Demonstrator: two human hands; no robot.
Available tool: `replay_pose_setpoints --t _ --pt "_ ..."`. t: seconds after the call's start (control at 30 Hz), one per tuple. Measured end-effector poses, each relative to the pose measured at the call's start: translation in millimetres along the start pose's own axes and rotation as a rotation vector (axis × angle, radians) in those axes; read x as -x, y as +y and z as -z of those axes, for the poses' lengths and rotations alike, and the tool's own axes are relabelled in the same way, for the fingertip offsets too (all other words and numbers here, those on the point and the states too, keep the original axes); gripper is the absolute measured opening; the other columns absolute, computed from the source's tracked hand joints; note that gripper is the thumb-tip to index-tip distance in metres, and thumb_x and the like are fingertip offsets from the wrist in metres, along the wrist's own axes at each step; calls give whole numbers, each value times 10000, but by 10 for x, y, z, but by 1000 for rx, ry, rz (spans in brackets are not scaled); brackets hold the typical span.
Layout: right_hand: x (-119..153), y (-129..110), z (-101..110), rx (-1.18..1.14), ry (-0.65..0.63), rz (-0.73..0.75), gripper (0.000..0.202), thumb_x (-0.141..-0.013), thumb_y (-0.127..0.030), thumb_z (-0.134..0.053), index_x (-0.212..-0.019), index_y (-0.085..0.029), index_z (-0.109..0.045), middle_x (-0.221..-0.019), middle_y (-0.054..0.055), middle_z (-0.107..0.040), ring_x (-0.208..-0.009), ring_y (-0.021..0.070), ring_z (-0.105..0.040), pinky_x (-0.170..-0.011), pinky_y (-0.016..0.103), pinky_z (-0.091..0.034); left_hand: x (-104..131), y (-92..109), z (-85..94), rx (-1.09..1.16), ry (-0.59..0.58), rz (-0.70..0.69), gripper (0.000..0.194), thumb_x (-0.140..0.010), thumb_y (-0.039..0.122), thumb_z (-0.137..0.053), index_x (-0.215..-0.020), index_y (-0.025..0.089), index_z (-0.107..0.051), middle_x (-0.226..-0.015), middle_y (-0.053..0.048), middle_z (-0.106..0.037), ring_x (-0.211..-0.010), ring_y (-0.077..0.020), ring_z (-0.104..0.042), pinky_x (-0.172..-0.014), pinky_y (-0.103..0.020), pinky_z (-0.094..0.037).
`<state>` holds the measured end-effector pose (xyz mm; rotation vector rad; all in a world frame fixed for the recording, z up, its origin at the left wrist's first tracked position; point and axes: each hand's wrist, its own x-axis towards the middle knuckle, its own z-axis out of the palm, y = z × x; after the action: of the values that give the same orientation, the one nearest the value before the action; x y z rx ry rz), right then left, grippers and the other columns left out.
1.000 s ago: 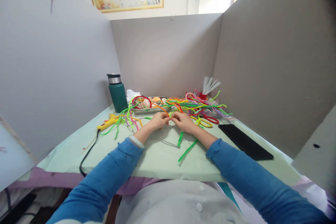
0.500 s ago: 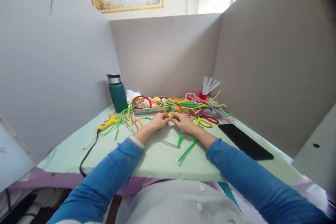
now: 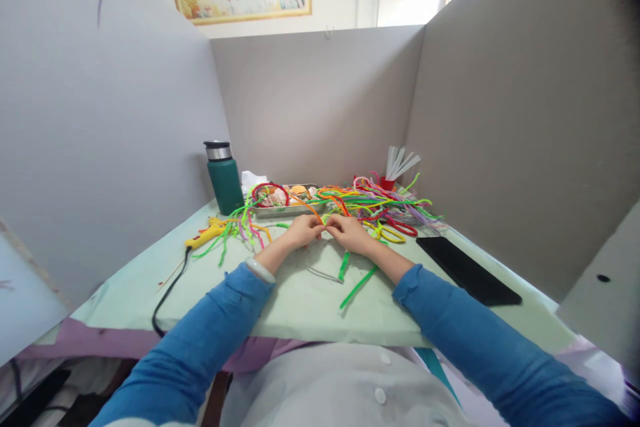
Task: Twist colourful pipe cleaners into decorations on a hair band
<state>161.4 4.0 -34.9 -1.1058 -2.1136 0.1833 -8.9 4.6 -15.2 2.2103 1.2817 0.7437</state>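
Observation:
My left hand (image 3: 304, 231) and my right hand (image 3: 346, 232) meet over the middle of the table, fingertips pinched close together. Between them is an orange pipe cleaner (image 3: 311, 208), its long end rising up and to the left from the fingers. Both hands are closed on it, though the exact grip is small in view. Just below my right hand lie a short green piece (image 3: 343, 267) and a longer green pipe cleaner (image 3: 358, 287). A thin grey strand (image 3: 324, 274) rests on the tabletop below the hands.
Behind the hands are a metal tray (image 3: 265, 212) of small items and a pile of coloured pipe cleaners (image 3: 385, 200). To the left stand a green bottle (image 3: 225, 183) and a yellow glue gun (image 3: 205, 234) with its cord. A black slab (image 3: 465, 269) lies right, near yellow-handled scissors (image 3: 393, 234).

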Motion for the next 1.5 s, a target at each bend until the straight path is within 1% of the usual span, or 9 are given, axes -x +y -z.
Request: replay_pose_setpoints --t 0.37,0.63,0.83,1.0,1.07,1.13,1.23,1.37,1.5 --pt "7 -7 11 11 -13 0 135 -802 -249 -468 -779 -171 -576 -626 -15 -568 -558 95 -470 -523 202 -269 -2 3 1 2 -5 -5 369 -770 446 -450 -784 107 -593 -664 -35 -605 -348 -58 -422 -352 -184 -294" --pt "-3 19 -5 5 -8 4 137 -804 -248 -464 -781 -172 -576 -622 -17 -563 -555 94 -466 -527 205 -272 22 46 12 41 2 31 347 -763 438 -475 -694 114 -577 -568 2 -535 -331 -60 -407 -345 -192 -284" --pt "-3 21 -8 -3 1 13 144 -805 -259 -469 -781 -167 -578 -615 -18 -562 -554 92 -472 -524 199 -274 31 65 15 157 -2 98 354 -744 461 -510 -657 121 -551 -491 25 -478 -333 -53 -370 -347 -187 -264" --pt "-3 9 1 -28 7 24 143 -804 -254 -473 -778 -162 -579 -607 -18 -564 -542 88 -463 -518 198 -281 16 43 -1 279 -5 131 286 -726 406 -546 -648 132 -520 -512 23 -475 -343 -49 -357 -358 -196 -271" --pt "0 2 4 -41 8 30 137 -801 -249 -476 -776 -163 -580 -607 -19 -565 -542 88 -464 -519 198 -286 21 62 -1 322 7 160 261 -717 380 -559 -635 141 -492 -508 36 -444 -341 -43 -338 -354 -196 -251" --pt "6 -5 6 -56 8 34 134 -799 -247 -478 -778 -164 -581 -602 -21 -563 -538 88 -466 -519 198 -291 35 100 4 368 16 189 263 -713 371 -564 -616 156 -449 -480 60 -369 -334 -38 -296 -347 -196 -220" --pt "13 -15 10 -71 12 32 130 -797 -246 -480 -789 -167 -583 -607 -24 -568 -533 85 -471 -520 198 -298 61 161 14 416 12 216 322 -688 416 -596 -601 171 -405 -449 83 -280 -337 -35 -242 -345 -198 -193" --pt "14 -14 10 -74 13 26 138 -801 -256 -474 -790 -170 -582 -598 -28 -567 -522 84 -471 -513 198 -299 72 193 14 438 6 236 397 -646 495 -627 -602 180 -389 -436 91 -249 -348 -35 -218 -351 -199 -181" --pt "7 -6 3 -74 26 19 147 -800 -268 -475 -784 -168 -580 -589 -29 -562 -515 84 -470 -506 198 -299 65 179 13 448 12 248 382 -652 501 -623 -635 177 -422 -441 93 -242 -352 -37 -218 -357 -197 -181"
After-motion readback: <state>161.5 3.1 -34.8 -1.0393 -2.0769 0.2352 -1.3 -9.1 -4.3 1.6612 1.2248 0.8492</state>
